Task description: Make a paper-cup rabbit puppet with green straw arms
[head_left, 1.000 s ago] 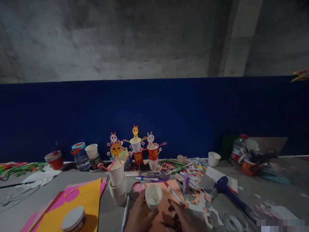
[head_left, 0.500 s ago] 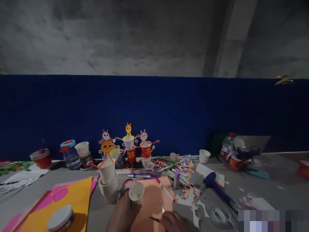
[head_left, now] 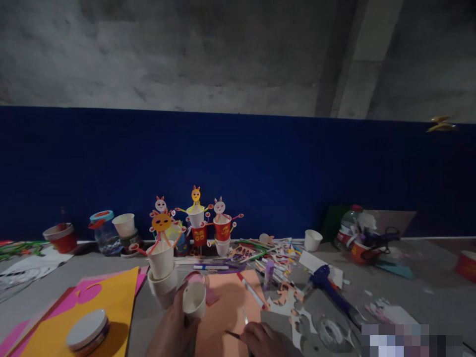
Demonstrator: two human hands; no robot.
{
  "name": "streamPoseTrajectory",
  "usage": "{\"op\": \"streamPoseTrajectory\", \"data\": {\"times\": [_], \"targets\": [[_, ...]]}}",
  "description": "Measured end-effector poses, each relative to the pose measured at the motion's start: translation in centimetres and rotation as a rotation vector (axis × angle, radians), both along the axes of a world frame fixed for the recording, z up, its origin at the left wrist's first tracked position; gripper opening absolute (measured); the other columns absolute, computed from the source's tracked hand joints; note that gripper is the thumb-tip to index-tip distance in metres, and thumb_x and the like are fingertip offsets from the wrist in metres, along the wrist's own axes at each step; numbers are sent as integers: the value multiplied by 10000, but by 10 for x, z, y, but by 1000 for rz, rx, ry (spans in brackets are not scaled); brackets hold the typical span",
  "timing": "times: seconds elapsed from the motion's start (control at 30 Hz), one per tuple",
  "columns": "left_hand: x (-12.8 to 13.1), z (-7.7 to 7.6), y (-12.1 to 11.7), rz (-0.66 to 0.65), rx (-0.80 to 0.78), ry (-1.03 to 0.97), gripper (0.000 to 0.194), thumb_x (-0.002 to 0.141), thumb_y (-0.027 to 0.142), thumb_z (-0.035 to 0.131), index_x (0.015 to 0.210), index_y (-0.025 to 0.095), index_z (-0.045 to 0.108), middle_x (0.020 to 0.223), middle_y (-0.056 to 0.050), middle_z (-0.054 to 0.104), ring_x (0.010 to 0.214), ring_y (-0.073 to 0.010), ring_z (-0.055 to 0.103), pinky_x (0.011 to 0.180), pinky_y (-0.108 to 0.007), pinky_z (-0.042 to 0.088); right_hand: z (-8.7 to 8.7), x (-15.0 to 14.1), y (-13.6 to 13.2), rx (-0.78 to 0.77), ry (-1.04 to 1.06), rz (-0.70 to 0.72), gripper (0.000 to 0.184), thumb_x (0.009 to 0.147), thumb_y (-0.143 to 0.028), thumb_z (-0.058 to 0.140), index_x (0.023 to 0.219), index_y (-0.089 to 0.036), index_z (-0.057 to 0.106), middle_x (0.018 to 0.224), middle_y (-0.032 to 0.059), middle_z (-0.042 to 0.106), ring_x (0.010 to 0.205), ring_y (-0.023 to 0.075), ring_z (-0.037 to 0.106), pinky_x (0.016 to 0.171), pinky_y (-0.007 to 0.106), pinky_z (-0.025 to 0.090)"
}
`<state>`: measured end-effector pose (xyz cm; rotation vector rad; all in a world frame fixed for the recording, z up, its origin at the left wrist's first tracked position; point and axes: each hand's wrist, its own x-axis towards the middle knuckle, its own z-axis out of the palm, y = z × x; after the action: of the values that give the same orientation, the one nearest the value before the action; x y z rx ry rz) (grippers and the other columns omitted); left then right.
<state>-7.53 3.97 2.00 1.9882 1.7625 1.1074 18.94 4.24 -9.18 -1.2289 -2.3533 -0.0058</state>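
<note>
My left hand (head_left: pixel 174 322) is closed around a white paper cup (head_left: pixel 194 303), its open mouth tilted toward me. A small dark spot shows on the cup's inner wall. It sits at the left edge of an orange paper sheet (head_left: pixel 219 317). Low over that sheet, my right hand (head_left: pixel 262 339) grips scissors (head_left: pixel 245 316) with the blades spread apart and pointing away from me; their handles are hidden by the fingers. Left of the cup stands a stack of white cups (head_left: pixel 163 285) topped by an orange animal-face figure (head_left: pixel 161 222).
Behind are more cup figures (head_left: pixel 196 195) and loose sticks and pens (head_left: pixel 275 250). A red marker (head_left: pixel 251 291), glue stick (head_left: pixel 268 274), blue glue gun (head_left: pixel 330 287) and tape roll (head_left: pixel 330 333) lie to the right. At left, a white-lidded jar (head_left: pixel 88 331) rests on yellow paper (head_left: pixel 119 292).
My left hand has carried the cup leftward, away from the scissors. My right hand's fingers have closed more firmly round the scissors. The whole view has shifted somewhat.
</note>
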Motion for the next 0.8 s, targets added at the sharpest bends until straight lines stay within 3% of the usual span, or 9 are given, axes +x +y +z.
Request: {"op": "streamPoseTrajectory", "data": {"times": [0.13, 0.3, 0.37, 0.43, 0.5, 0.57, 0.7, 0.8], "targets": [[-6, 0, -13, 37, -58, 107, 573, 802, 146, 505, 1362, 189, 392, 1222, -142, 714, 1097, -288, 710, 884, -390, 573, 14, 1, -8, -69, 21, 15, 411, 677, -379, 821, 1039, -258, 667, 1103, 30, 734, 950, 269, 666, 809, 308, 521], [-7, -10, -14, 115, 23, 264, 614, 828, 162, 476, 1422, 112, 329, 1432, -243, 552, 1299, -334, 576, 998, -464, 528, 17, 2, -9, -80, 24, 40, 331, 720, -297, 790, 1028, -252, 677, 1082, 42, 744, 940, 262, 683, 831, 302, 534], [-8, -13, -13, 137, 79, 317, 626, 833, 166, 471, 1439, 114, 321, 1429, -238, 551, 1300, -338, 576, 981, -452, 546, 18, 4, -6, -66, 24, 56, 272, 731, -236, 773, 989, -263, 692, 1055, 28, 759, 904, 241, 709, 799, 275, 549], [-10, -15, -11, 135, 123, 351, 637, 828, 174, 491, 1443, 127, 333, 1407, -219, 573, 1269, -336, 603, 954, -429, 567, 30, 7, -3, -43, 31, 63, 297, 732, -210, 759, 1017, -270, 696, 1101, 32, 757, 954, 245, 717, 831, 276, 554], [-14, -18, -10, 132, 164, 374, 679, 805, 186, 537, 1451, 130, 337, 1394, -211, 588, 1247, -341, 618, 935, -419, 576, 58, 10, 1, -8, 81, 48, 375, 756, -245, 733, 1126, -256, 675, 1209, 69, 725, 1088, 281, 684, 928, 329, 538], [-18, -23, -8, 145, 219, 421, 726, 787, 201, 577, 1465, 125, 329, 1384, -216, 597, 1231, -356, 623, 919, -433, 581, 102, 10, 10, 20, 258, -12, 323, 878, -239, 613, 1198, -247, 654, 1276, 89, 695, 1185, 268, 640, 988, 361, 511], [-20, -33, -5, 173, 447, 574, 719, 812, 333, 634, 1446, 123, 367, 1303, -230, 652, 1158, -392, 648, 870, -486, 584, 186, -7, 51, 44, 400, 27, 227, 928, -206, 537, 1102, -224, 682, 1181, 88, 716, 1070, 234, 677, 904, 339, 540], [-10, -38, -6, 145, 635, 589, 580, 841, 284, 596, 1391, 163, 456, 1283, -208, 677, 1168, -365, 642, 896, -463, 553, 214, -30, 95, 55, 406, 8, 222, 924, -154, 552, 1098, -208, 679, 1159, 75, 711, 912, 198, 707, 837, 320, 555]]}}
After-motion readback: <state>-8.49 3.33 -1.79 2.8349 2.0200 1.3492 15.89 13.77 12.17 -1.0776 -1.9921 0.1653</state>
